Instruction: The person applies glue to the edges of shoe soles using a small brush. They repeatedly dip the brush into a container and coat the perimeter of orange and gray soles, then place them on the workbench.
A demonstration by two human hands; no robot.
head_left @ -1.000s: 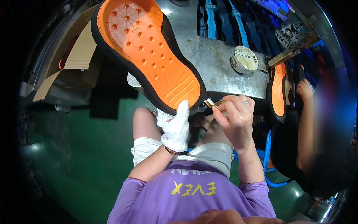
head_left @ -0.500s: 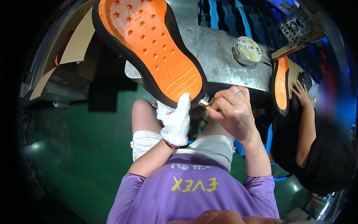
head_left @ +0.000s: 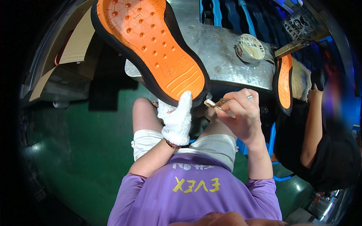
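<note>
Pinching a small gold-coloured tool [head_left: 215, 103] between thumb and bent fingers of the right hand [head_left: 241, 113], bare, with a ring [head_left: 249, 96] on one finger. Holding it by the rear part, with the pale tip left sticking out, probably for fine control; cannot tell its exact kind. Pointing with this tip toward the black rim of a big orange-and-black shoe sole [head_left: 162, 56], just beside its lower end; cannot tell for certain about contact.

Gripping that same end with the white-gloved left hand [head_left: 177, 120], thumb laid on the orange face, other fingers mostly hidden behind. Perhaps holding so low to steady the end and to leave the rim free on the right side. Slanting up and leftward from the glove, with dimpled face turned toward the eyes, likely for easy looking.

Overlapping in view a grey metal bench [head_left: 226, 69], scratched and spotted; cannot tell about resting on it. Bearing, farther right, a pale round tub [head_left: 250, 49], near a wooden bar [head_left: 298, 47].

Seeing below this bar another orange sole [head_left: 284, 83], near a co-worker's hand [head_left: 315, 93]. Noticing, at left, an open cardboard box [head_left: 75, 45] above green floor [head_left: 68, 150].
</note>
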